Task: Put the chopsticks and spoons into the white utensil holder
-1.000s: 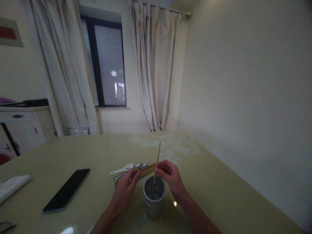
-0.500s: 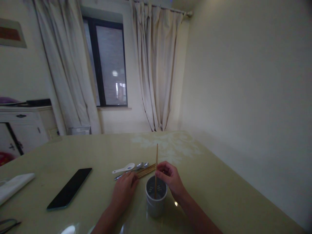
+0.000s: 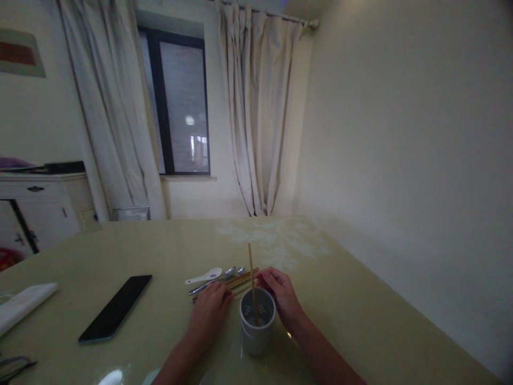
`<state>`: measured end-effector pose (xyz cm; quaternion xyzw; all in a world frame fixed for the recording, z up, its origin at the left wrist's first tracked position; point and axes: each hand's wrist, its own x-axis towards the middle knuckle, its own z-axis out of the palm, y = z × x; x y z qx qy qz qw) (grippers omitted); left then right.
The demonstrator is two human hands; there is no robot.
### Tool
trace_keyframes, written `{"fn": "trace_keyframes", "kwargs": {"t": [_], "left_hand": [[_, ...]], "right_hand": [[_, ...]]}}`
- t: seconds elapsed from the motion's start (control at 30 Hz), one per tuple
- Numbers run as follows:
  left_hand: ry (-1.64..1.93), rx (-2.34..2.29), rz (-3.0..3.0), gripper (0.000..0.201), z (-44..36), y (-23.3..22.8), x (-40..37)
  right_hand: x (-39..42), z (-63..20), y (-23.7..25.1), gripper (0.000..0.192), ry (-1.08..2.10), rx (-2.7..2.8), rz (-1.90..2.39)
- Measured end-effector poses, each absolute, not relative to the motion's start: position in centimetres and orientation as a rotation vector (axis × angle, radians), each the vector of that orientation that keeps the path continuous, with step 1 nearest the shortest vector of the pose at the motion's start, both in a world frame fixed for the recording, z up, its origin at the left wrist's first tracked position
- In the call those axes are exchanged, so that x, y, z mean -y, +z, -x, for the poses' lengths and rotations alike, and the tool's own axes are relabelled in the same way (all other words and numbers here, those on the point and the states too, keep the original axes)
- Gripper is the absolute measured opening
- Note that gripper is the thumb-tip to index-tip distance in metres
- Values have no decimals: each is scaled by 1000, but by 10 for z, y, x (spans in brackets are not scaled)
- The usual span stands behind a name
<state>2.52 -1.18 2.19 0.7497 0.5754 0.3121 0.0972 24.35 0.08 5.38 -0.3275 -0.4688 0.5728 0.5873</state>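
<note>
A grey-white cup (image 3: 256, 334) stands on the table near me. One wooden chopstick (image 3: 251, 278) stands in it, leaning slightly left. My right hand (image 3: 282, 299) sits just right of the cup's far rim, fingers bent and fingertips close to the standing chopstick but apart from it. A bundle of wooden chopsticks (image 3: 240, 280) lies on the table behind the cup. My left hand (image 3: 210, 310) lies over the near end of this bundle, fingers curled on it. Two metal spoons (image 3: 230, 273) and a white ceramic spoon (image 3: 204, 277) lie just beyond.
A black phone (image 3: 116, 307) lies on the yellow-green table (image 3: 360, 299) to the left. A folded white cloth (image 3: 22, 305) is at the far left edge, with glasses (image 3: 14, 366) near the corner. A white cabinet (image 3: 36, 206), curtains and a window stand beyond.
My right hand has let the upright chopstick go and it now leans left in the cup. My left hand dropped onto the chopstick bundle on the table.
</note>
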Motion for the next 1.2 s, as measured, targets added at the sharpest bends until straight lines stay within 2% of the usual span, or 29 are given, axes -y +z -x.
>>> {"fn": "trace_keyframes", "kwargs": {"t": [0.1, 0.2, 0.3, 0.47, 0.6, 0.7, 0.87, 1.2], "left_hand": [[1065, -1662, -2079, 22, -31, 23, 13], [1164, -1544, -1972, 24, -39, 24, 16], [1233, -1369, -2003, 24, -46, 26, 19], [1241, -1200, -2071, 30, -48, 29, 19], [1278, -1462, -2082, 31, -37, 24, 11], [1137, -1772, -2144, 30, -25, 19, 7], [879, -1969, -2231, 26, -15, 18, 7], [812, -1917, -2224, 17, -14, 21, 6]], "right_hand": [[-3, -243, 48, 51, 1346, 1038, 852], [-4, -243, 42, 50, 1379, 1124, 914], [-5, -241, 39, 46, 1437, 1192, 881], [-9, -238, 41, 51, 1391, 1166, 837], [-15, -252, 49, 48, 1142, 998, 889], [-22, -272, 57, 43, 1025, 800, 806], [-28, -294, 68, 44, 1123, 572, 654], [-1, -261, 73, 34, 1224, 962, 690]]}}
